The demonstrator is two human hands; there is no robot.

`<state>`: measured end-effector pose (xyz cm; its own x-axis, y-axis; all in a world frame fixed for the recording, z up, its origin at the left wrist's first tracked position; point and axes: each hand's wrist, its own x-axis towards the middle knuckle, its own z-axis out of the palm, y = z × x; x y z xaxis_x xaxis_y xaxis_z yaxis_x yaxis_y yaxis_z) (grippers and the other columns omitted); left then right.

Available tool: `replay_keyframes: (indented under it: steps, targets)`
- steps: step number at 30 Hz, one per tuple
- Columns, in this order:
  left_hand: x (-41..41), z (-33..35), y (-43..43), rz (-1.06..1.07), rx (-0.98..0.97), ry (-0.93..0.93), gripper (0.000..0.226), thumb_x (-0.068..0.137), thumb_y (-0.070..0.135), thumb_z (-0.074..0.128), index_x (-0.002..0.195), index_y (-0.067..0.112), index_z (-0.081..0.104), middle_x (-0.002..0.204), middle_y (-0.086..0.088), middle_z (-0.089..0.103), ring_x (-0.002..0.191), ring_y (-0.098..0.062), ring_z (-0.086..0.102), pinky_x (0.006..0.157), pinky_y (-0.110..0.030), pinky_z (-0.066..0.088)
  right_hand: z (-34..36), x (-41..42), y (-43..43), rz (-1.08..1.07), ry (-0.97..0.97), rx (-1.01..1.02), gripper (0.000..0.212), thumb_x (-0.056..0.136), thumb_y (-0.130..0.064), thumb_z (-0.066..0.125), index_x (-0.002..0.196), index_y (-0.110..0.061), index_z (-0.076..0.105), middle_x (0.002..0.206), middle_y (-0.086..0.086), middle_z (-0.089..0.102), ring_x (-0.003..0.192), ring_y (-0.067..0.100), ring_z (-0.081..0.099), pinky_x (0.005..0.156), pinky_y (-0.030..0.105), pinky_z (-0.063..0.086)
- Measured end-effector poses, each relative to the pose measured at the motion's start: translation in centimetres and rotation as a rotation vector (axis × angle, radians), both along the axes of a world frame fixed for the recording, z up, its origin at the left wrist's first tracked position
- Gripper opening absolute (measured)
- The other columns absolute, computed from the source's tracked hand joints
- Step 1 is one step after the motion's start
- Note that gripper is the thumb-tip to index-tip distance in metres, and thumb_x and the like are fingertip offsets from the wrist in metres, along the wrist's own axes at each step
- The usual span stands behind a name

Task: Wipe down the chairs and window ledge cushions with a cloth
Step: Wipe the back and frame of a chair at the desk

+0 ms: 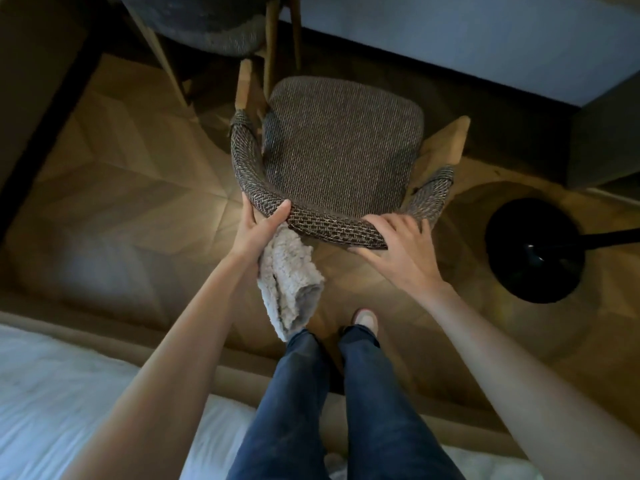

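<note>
A chair (pixel 341 147) with brown woven upholstery and light wooden legs stands on the floor in front of me, its curved backrest nearest to me. My left hand (pixel 258 230) grips the left part of the backrest and also holds a fluffy grey cloth (pixel 291 289), which hangs down below the hand. My right hand (pixel 398 244) rests on the right part of the backrest with its fingers curled over the top and the thumb underneath.
A second grey chair (pixel 207 26) stands at the top left beside a dark table edge (pixel 45 143). A black round lamp base (pixel 535 251) sits on the wooden floor to the right. A white bed (pixel 52 393) lies behind my legs.
</note>
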<state>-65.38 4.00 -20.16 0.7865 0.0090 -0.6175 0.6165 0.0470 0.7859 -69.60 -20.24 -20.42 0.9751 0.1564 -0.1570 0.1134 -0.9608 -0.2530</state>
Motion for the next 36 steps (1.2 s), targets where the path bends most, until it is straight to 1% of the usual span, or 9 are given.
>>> replay_keyframes:
  steps: [2, 4, 5, 7, 10, 16, 28, 33, 36]
  targets:
    - [0.9, -0.2, -0.8, 0.01, -0.023, -0.01, 0.084, 0.087, 0.028, 0.068, 0.15, 0.034, 0.013, 0.136, 0.004, 0.05, 0.115, -0.015, 0.058, 0.1, -0.034, 0.048, -0.4, 0.0, -0.3, -0.07, -0.047, 0.012, 0.055, 0.087, -0.062, 0.049, 0.13, -0.027, 0.053, 0.125, 0.0, 0.056, 0.12, 0.026, 0.046, 0.102, 0.064, 0.031]
    - [2.2, -0.3, -2.1, -0.003, 0.004, -0.024, 0.086, 0.087, 0.028, 0.067, 0.151, 0.032, 0.009, 0.126, 0.013, 0.05, 0.102, 0.001, 0.06, 0.085, -0.015, 0.051, -0.4, 0.8, -1.2, -0.111, -0.063, 0.007, 0.048, 0.09, -0.053, 0.052, 0.132, -0.029, 0.05, 0.129, 0.001, 0.052, 0.124, 0.028, 0.041, 0.1, 0.065, 0.033]
    - [3.1, -0.3, -3.0, -0.008, 0.003, -0.023, 0.089, 0.086, 0.03, 0.068, 0.151, 0.031, 0.006, 0.128, 0.014, 0.048, 0.104, 0.0, 0.059, 0.085, -0.015, 0.051, -0.4, 1.4, -1.7, -0.124, -0.07, 0.01, 0.047, 0.092, -0.048, 0.052, 0.134, -0.029, 0.049, 0.131, 0.002, 0.05, 0.126, 0.029, 0.039, 0.098, 0.063, 0.035]
    - [5.1, -0.4, -4.6, 0.005, -0.068, 0.017, 0.098, 0.083, 0.032, 0.072, 0.152, 0.033, 0.001, 0.143, 0.004, 0.043, 0.12, -0.016, 0.054, 0.102, -0.032, 0.046, -0.2, 2.9, -3.0, -0.166, -0.074, 0.051, 0.045, 0.094, -0.043, 0.051, 0.136, -0.03, 0.045, 0.134, 0.003, 0.047, 0.13, 0.031, 0.033, 0.097, 0.056, 0.04]
    - [8.5, -0.6, -6.9, 0.003, -0.129, 0.078, 0.109, 0.079, 0.033, 0.076, 0.15, 0.038, -0.005, 0.146, -0.001, 0.042, 0.121, -0.023, 0.054, 0.105, -0.043, 0.043, -0.2, 5.7, -4.9, -0.236, -0.053, 0.082, 0.043, 0.095, -0.04, 0.05, 0.137, -0.032, 0.042, 0.136, 0.003, 0.043, 0.133, 0.031, 0.026, 0.094, 0.053, 0.046]
    - [15.9, -1.2, -10.9, -0.054, -0.125, 0.103, 0.111, 0.074, 0.036, 0.08, 0.15, 0.04, -0.001, 0.148, -0.005, 0.04, 0.128, -0.027, 0.048, 0.109, -0.046, 0.037, -0.2, 12.3, -8.6, -0.249, 0.0, 0.051, 0.045, 0.096, -0.036, 0.049, 0.139, -0.027, 0.038, 0.135, 0.009, 0.039, 0.13, 0.035, 0.025, 0.096, 0.054, 0.043]
    - [26.8, -1.0, -17.1, -0.01, -0.116, 0.162, 0.111, 0.073, 0.036, 0.081, 0.15, 0.043, 0.001, 0.147, -0.004, 0.041, 0.121, -0.028, 0.054, 0.102, -0.049, 0.045, 0.2, 22.7, -13.7, -0.287, 0.087, 0.097, 0.044, 0.098, -0.035, 0.046, 0.139, -0.025, 0.032, 0.143, 0.014, 0.026, 0.136, 0.035, 0.013, 0.106, 0.059, 0.03]
    - [27.8, -0.7, -17.6, -0.027, -0.03, 0.109, 0.099, 0.075, 0.045, 0.076, 0.15, 0.041, 0.012, 0.148, -0.002, 0.039, 0.127, -0.027, 0.048, 0.106, -0.047, 0.041, 0.3, 24.4, -13.9, -0.332, 0.161, 0.135, 0.046, 0.099, -0.038, 0.042, 0.141, -0.029, 0.027, 0.152, 0.013, 0.016, 0.143, 0.034, -0.001, 0.113, 0.062, 0.016]
    - [26.6, -0.6, -17.0, -0.021, 0.06, 0.075, 0.083, 0.082, 0.048, 0.068, 0.149, 0.034, 0.023, 0.144, 0.0, 0.045, 0.126, -0.023, 0.049, 0.106, -0.045, 0.04, 0.4, 23.6, -12.4, -0.419, 0.112, 0.212, 0.05, 0.102, -0.032, 0.04, 0.148, -0.029, 0.023, 0.159, 0.009, 0.006, 0.146, 0.03, -0.011, 0.117, 0.052, 0.008]
